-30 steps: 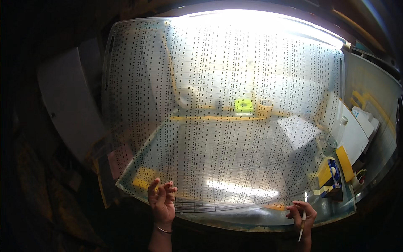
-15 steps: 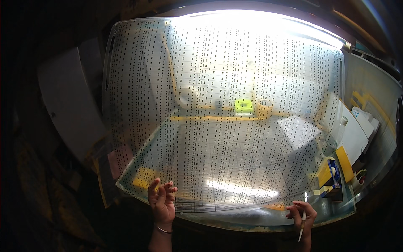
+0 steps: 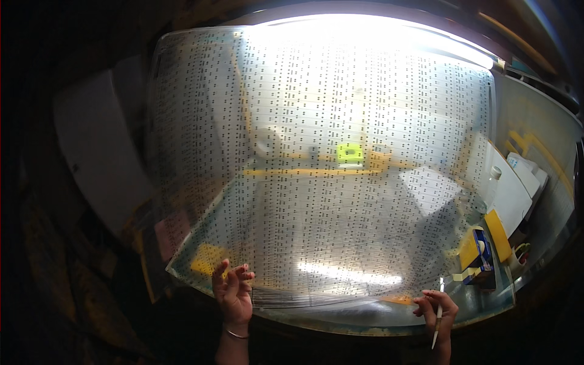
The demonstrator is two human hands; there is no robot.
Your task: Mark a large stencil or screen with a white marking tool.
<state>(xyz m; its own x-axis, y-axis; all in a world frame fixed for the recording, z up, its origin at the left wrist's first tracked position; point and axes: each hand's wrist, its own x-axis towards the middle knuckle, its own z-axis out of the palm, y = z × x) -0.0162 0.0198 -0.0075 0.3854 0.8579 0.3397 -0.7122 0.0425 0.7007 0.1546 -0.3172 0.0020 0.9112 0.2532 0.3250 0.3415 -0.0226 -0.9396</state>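
Note:
A large clear sheet (image 3: 328, 213) printed with rows of small black dots spans the middle of the view above a glass-topped table (image 3: 389, 322). My left hand (image 3: 233, 295), palm up with its fingers bent and apart, is at the sheet's near left edge. Whether those fingertips touch the sheet, I cannot tell. By the near right edge, my right hand (image 3: 444, 310) is closed around a slim white pen-like stick (image 3: 435, 336), its upper end pointing away from me. The sheet's left part is blurred.
A bright tube light (image 3: 377, 30) shines at the far side. On the right are a blue and yellow tape dispenser (image 3: 477, 258), a yellow block (image 3: 498, 236), a clear bottle (image 3: 491, 182) and a cup (image 3: 518, 258) with tools. A bright green object (image 3: 350, 153) shows through the sheet.
The dotted sheet has shifted slightly, and its dots are now smeared, mostly on the left. Both hands stay almost where they were, the right still holding the white stick.

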